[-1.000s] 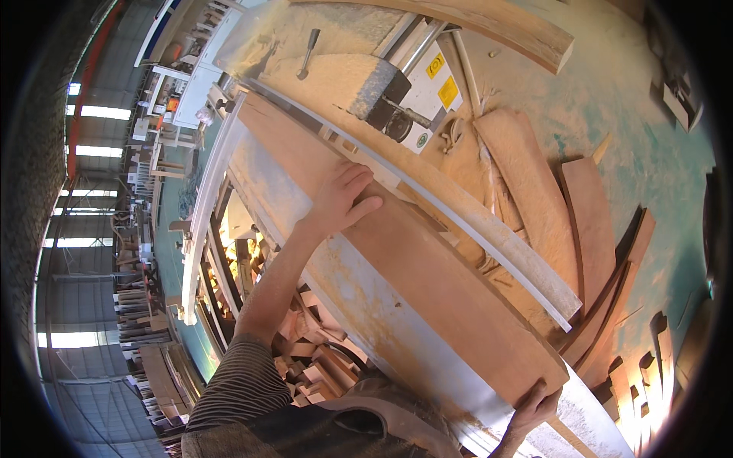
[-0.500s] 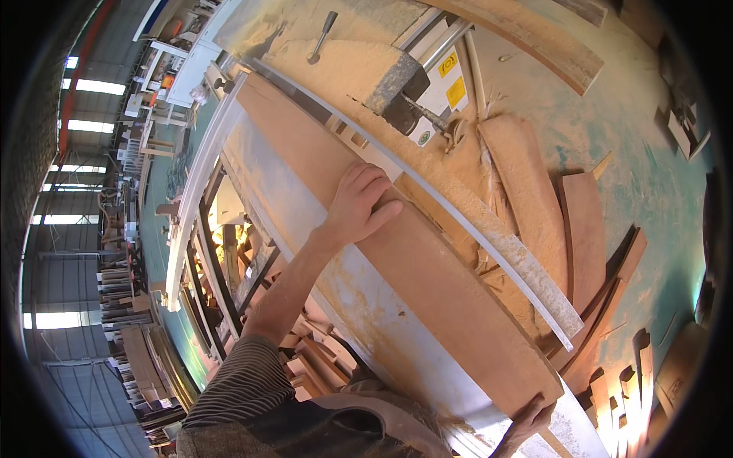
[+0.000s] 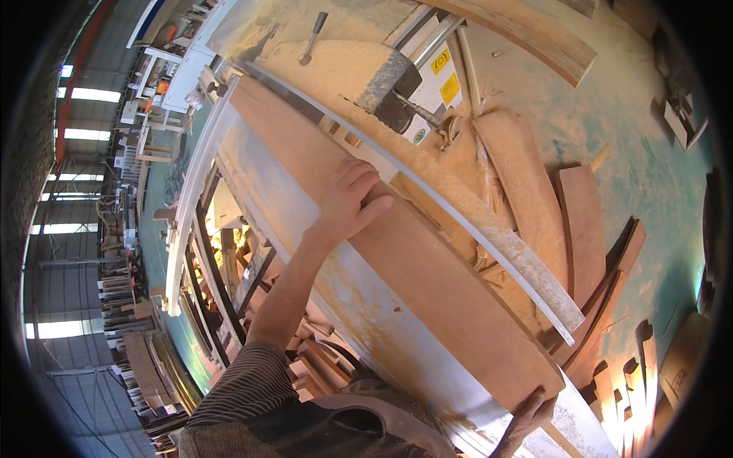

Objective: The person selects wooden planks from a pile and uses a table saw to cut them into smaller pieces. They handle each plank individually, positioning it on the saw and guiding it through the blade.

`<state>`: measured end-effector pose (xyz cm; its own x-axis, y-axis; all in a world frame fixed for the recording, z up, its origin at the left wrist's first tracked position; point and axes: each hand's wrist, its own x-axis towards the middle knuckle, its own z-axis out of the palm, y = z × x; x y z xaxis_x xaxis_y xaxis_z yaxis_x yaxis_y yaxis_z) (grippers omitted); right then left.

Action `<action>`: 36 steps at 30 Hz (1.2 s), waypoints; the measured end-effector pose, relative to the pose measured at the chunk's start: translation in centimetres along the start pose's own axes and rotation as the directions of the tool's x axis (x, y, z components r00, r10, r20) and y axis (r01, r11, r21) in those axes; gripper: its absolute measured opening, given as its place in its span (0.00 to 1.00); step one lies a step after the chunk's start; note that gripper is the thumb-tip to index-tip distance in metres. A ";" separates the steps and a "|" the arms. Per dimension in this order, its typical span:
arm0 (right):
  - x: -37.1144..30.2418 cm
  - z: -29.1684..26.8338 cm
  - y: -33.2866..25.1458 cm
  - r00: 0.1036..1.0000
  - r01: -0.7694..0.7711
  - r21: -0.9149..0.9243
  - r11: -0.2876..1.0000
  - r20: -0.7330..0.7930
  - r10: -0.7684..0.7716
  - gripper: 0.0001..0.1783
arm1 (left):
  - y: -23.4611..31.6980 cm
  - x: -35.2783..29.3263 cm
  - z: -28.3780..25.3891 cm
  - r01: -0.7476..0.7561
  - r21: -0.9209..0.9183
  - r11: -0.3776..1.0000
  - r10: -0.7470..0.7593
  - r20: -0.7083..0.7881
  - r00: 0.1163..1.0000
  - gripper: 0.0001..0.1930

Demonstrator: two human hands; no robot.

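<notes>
A long, flat reddish-brown wooden board lies lengthwise on a pale metal machine table, beside a long straight metal fence. My left hand presses on the board's upper face around its middle, fingers bent over the edge on the fence side and thumb spread along the top. At the near end, my right hand grips the board's end corner; its fingertips show on top, and the rest is partly cut off by the lower rim.
Sawdust coats the machine beyond the fence, around a black-handled lever and a metal clamp block. Curved wooden pieces lie on the green floor at right. Offcuts pile up below the table's left side.
The view has shifted slightly. Both hands keep about the same places on the board, and the board shows no clear movement along the fence.
</notes>
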<state>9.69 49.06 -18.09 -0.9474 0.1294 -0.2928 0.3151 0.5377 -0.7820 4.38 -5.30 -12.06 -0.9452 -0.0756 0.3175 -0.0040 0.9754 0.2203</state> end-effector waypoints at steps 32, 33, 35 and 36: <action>1.7 -4.7 3.8 0.996 0.086 -0.084 0.993 0.011 -0.086 0.31 | 36.3 4.9 8.8 -0.182 -0.531 0.828 0.556 0.732 0.393 0.32; 1.7 -4.8 3.9 0.995 0.098 -0.082 0.992 0.004 -0.098 0.31 | 37.5 4.8 9.9 -0.141 -0.536 0.832 0.550 0.765 0.337 0.34; 1.7 -4.9 4.2 0.993 0.118 -0.084 0.989 -0.009 -0.119 0.30 | 39.1 5.6 11.2 -0.054 -0.452 0.890 0.454 0.871 0.187 0.36; 1.8 -5.1 4.1 0.994 0.105 -0.083 0.991 0.001 -0.106 0.30 | 39.7 5.9 11.6 -0.015 -0.401 0.916 0.400 0.910 0.106 0.37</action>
<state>9.01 55.72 -19.03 -0.9753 0.0714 -0.2090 0.2079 0.6159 -0.7599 -5.10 35.35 -12.18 -0.3990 0.5710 -0.7175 0.1414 0.8114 0.5671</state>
